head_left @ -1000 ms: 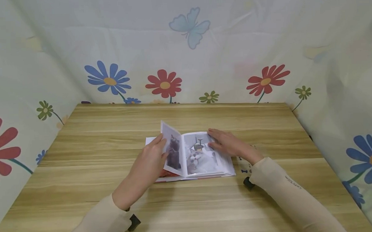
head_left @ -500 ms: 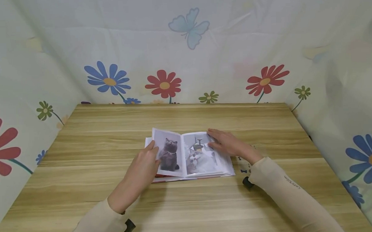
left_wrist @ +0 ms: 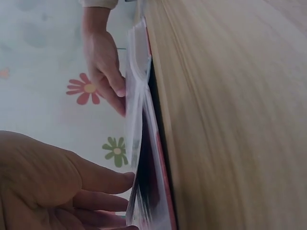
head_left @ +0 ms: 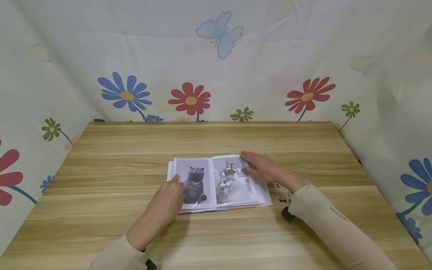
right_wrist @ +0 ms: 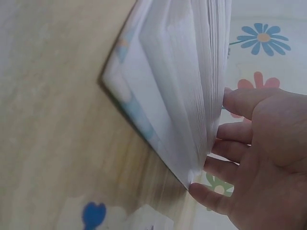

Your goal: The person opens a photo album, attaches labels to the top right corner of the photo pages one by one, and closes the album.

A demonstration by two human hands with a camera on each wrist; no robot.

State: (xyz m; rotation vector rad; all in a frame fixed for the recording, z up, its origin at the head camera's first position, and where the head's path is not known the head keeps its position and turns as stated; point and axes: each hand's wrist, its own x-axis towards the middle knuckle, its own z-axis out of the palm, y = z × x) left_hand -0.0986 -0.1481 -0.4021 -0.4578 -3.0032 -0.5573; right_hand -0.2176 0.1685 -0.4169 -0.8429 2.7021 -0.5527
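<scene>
A photo album (head_left: 220,208) lies spread on the wooden table, with a grey cat picture (head_left: 195,185) on its left page and a paler cat picture (head_left: 232,186) on the right. My left hand (head_left: 164,198) touches the outer edge of the left page; in the left wrist view its thumb and fingers reach out straight against the leaf. My right hand (head_left: 263,165) rests on the upper outer corner of the right page. From the right wrist view, its extended fingers (right_wrist: 235,151) lie along the edges of a thick stack of leaves.
A clear sheet with small dark bone prints (head_left: 283,197) lies right of the album, partly under the right wrist. The wooden tabletop (head_left: 220,246) extends around it. A flower-print curtain (head_left: 213,71) hangs behind and at both sides.
My left hand has brought the raised leaf down to the left, so the grey cat page now lies nearly flat. The right hand has stayed on the right page.
</scene>
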